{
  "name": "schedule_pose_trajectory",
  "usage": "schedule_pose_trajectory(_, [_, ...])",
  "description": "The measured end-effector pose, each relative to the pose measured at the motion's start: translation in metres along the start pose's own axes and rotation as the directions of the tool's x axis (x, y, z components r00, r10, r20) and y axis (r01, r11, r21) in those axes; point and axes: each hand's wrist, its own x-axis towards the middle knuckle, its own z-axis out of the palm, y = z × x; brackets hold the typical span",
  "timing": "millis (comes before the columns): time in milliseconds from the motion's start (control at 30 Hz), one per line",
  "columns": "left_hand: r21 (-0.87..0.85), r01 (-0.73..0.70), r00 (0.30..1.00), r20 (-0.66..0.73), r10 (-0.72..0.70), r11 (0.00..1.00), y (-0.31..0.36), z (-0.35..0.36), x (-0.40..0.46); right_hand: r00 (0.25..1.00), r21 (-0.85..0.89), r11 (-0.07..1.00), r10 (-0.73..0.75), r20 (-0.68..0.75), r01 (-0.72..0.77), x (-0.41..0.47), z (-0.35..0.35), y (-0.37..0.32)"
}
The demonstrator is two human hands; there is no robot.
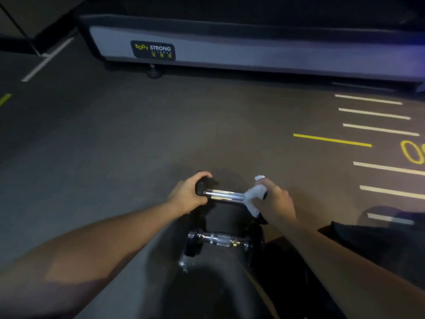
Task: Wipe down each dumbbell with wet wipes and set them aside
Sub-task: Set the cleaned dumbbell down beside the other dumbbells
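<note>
Our left hand is curled around the black left end of the far dumbbell. This dumbbell is our landmark. Its shiny silver bar runs sideways between our two hands, low in the middle of the view. At the right end of that bar, our right hand holds a white wet wipe with curled fingers and presses it on the bar where it meets the black right end. The wipe is bunched up, and one corner pokes up above our hand.

Just nearer to us than the far dumbbell lies a second dumbbell on the dark gray floor. It also lies sideways, and no hand touches it.

Far behind the far dumbbell stands a gray machine base with a label that says BODY STRONG. To the right of the far dumbbell, white and yellow lines are painted on the floor.
</note>
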Motion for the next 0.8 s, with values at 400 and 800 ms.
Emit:
schedule_pose_trajectory(400, [0.113, 0.011, 0.994, 0.106, -0.023, 0.993, -0.008, 0.007, 0.002, 0.998, -0.067, 0.995, 0.068, -0.007, -0.068, -0.004, 0.006, -0.002])
schedule_pose_trajectory(800, [0.164, 0.028, 0.999, -0.036, -0.023, 0.986, -0.014, 0.017, -0.083, 0.994, 0.031, 0.997, 0.067, -0.082, -0.064, -0.087, 0.005, -0.001])
